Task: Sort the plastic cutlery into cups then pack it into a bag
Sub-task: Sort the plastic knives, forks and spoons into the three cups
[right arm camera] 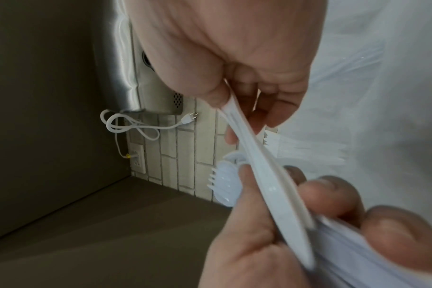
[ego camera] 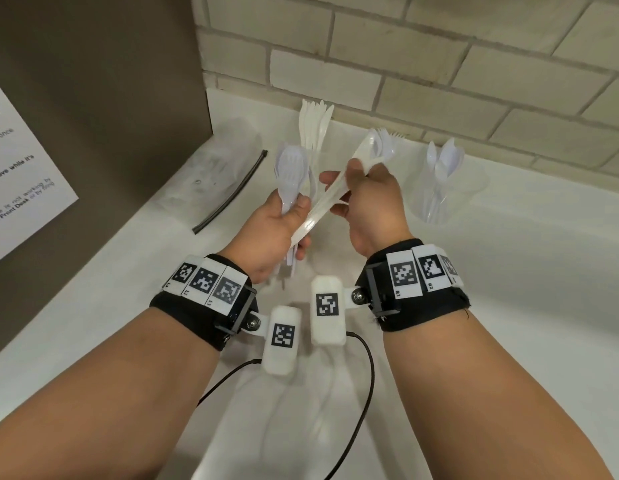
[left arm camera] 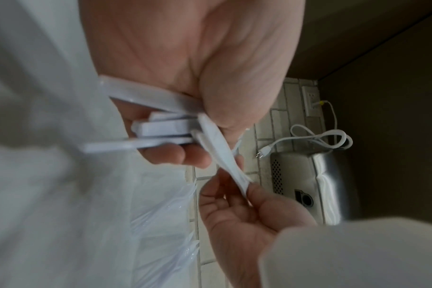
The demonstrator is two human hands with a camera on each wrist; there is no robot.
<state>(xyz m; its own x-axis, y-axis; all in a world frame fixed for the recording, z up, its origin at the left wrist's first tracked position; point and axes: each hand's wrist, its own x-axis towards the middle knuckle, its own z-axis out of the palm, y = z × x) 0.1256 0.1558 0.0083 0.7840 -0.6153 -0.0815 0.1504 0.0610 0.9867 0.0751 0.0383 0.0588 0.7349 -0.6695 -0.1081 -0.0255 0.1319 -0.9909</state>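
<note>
**Hands share a bundle of white plastic cutlery over a pale counter**

A clear zip bag [ego camera: 218, 181] with a dark seal strip lies flat at left. The left hand [ego camera: 273, 233] clutches a bundle of glossy sporks [ego camera: 290, 171]; the right hand [ego camera: 367, 199] pinches two slim handles [ego camera: 330, 199] from it. Behind stand knives [ego camera: 315, 128] and forks [ego camera: 382, 142]. At right, one clear cup [ego camera: 450, 192] holds several spoons [ego camera: 443, 161].

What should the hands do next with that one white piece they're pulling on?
Probably slide it free. The right hand pinches one piece whose lower end is still in the bunch that the left hand grips. Then likely drop it in a cup; its type is too blurred to tell.
</note>
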